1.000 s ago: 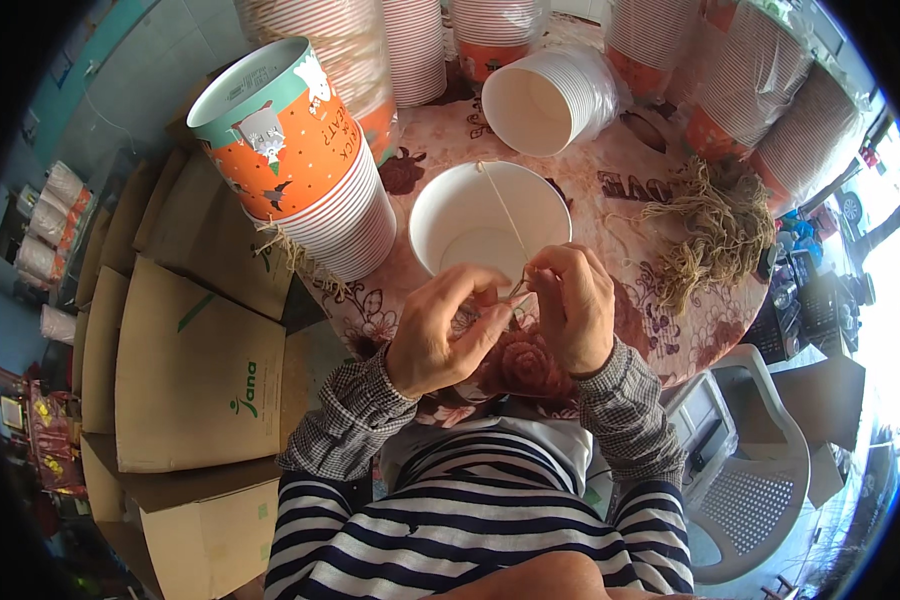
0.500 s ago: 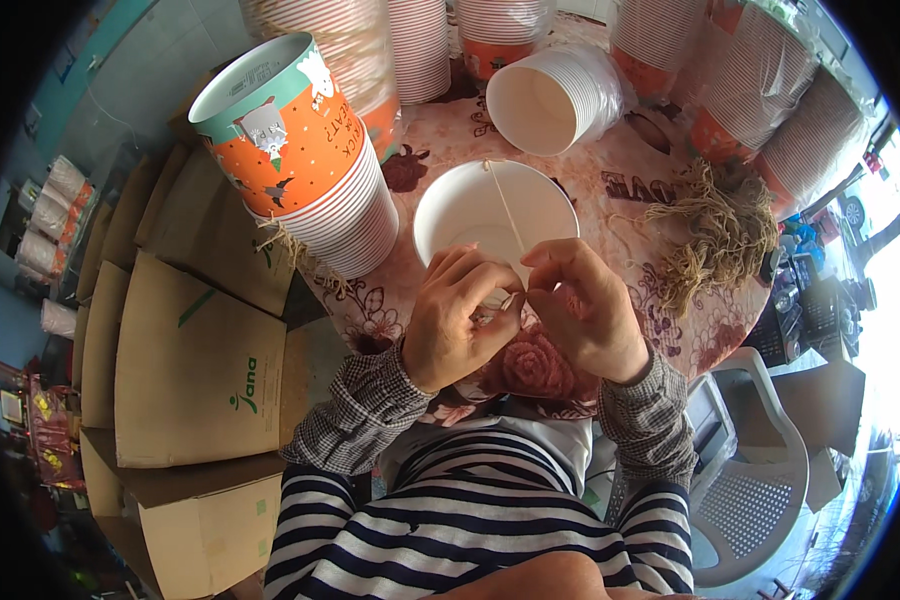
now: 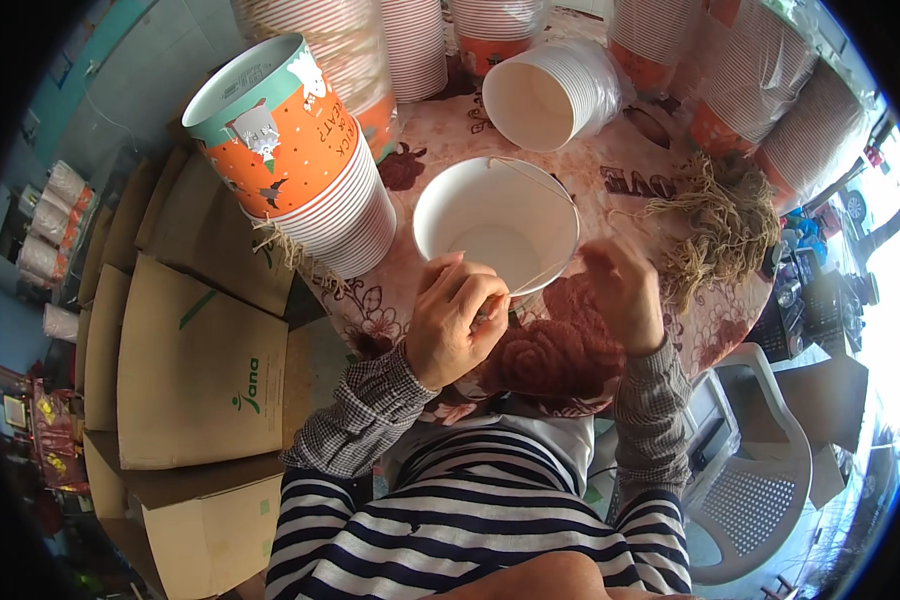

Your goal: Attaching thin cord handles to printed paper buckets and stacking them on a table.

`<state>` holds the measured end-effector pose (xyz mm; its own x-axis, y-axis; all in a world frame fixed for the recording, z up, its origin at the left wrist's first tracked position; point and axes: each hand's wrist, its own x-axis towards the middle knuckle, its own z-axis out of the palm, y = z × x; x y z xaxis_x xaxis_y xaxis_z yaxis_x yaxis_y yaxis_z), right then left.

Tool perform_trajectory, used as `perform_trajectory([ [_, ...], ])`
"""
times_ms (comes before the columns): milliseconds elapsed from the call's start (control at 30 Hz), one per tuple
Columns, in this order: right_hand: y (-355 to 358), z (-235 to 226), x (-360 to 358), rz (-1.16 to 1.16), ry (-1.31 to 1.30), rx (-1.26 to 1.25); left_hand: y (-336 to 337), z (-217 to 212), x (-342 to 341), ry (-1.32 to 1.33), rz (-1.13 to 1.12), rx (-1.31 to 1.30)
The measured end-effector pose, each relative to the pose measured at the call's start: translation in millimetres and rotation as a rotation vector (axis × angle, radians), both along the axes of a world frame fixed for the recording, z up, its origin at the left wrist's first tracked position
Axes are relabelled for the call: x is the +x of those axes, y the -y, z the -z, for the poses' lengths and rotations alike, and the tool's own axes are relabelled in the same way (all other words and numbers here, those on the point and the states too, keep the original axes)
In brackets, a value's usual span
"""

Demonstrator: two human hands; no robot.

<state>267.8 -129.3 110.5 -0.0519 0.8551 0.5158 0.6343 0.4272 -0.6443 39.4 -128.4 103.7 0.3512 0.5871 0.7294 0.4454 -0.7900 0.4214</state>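
Observation:
A white paper bucket (image 3: pixel 440 232) stands upright on the table with its mouth up. A thin beige string (image 3: pixel 548 181) runs from the far rim, bows along the right side and comes down to the near rim. There my left hand (image 3: pixel 458 322) is closed in a pinch at the string's near end, close against the rim; its fingertips partly hide what they hold. My right hand (image 3: pixel 625 300) is off to the right of the bucket, over the tablecloth, apart from the string. Its fingers are smeared by motion.
A tilted stack of orange and green paper buckets (image 3: pixel 290 150) stands at left; another stack (image 3: pixel 530 105) lies behind. Bunched beige strings (image 3: pixel 720 235) lie on the right of the flowered tablecloth (image 3: pixel 400 300). Wrapped stacks line the back. Cardboard boxes (image 3: pixel 200 370) and a plastic chair (image 3: pixel 760 510) flank the table.
My right hand has come away from my left and moved right. The string, taut across the bucket before, now bows loosely along its right rim. My left hand has shifted slightly left and down.

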Motion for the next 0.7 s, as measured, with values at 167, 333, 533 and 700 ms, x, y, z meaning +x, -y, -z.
perform_trajectory([
  [167,31.4,3.3,-17.3,-0.348,0.002,-0.249,2.1,-6.5,0.6,-0.046,0.004,0.044],
  [333,39.0,-2.4,-17.7,-0.318,-0.134,-0.148,-2.8,4.6,-2.3,-0.03,0.024,0.079],
  [533,18.0,-8.4,13.3,-0.103,0.011,-0.286,-4.1,0.6,-14.4,-0.07,0.021,0.071],
  [700,-29.1,23.3,7.3,-0.105,-0.299,-0.347,-3.2,3.5,-15.0,-0.118,0.05,0.09],
])
